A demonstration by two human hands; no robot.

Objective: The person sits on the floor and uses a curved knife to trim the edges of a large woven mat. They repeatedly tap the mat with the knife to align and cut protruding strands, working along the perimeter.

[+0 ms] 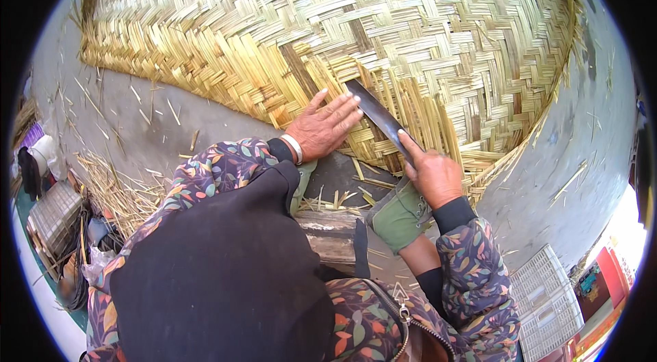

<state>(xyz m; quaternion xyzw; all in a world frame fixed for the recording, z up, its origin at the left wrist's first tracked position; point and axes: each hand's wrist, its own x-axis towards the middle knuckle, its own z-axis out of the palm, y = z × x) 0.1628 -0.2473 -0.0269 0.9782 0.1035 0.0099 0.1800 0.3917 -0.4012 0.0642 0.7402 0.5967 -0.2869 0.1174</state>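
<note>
A large woven mat [410,27] of split straw-coloured strips spreads over the ground in front of me. Along its near edge the strips fold over in a yellow border [198,64]. My left hand [324,124] lies flat on that border, fingers stretched out and nearly touching a long dark flat blade [380,112]. My right hand [432,174] is closed around the near end of this blade, its index finger laid along the top. The blade's far tip goes in at the weave, beside several loose upright strip ends [417,109].
Cut strip scraps lie on the grey floor [212,112], with a heap of straw [123,191] at the left. Green shoes [400,218] show just below the mat. A white plastic crate [547,300] stands at lower right, and a grey one [56,215] at left.
</note>
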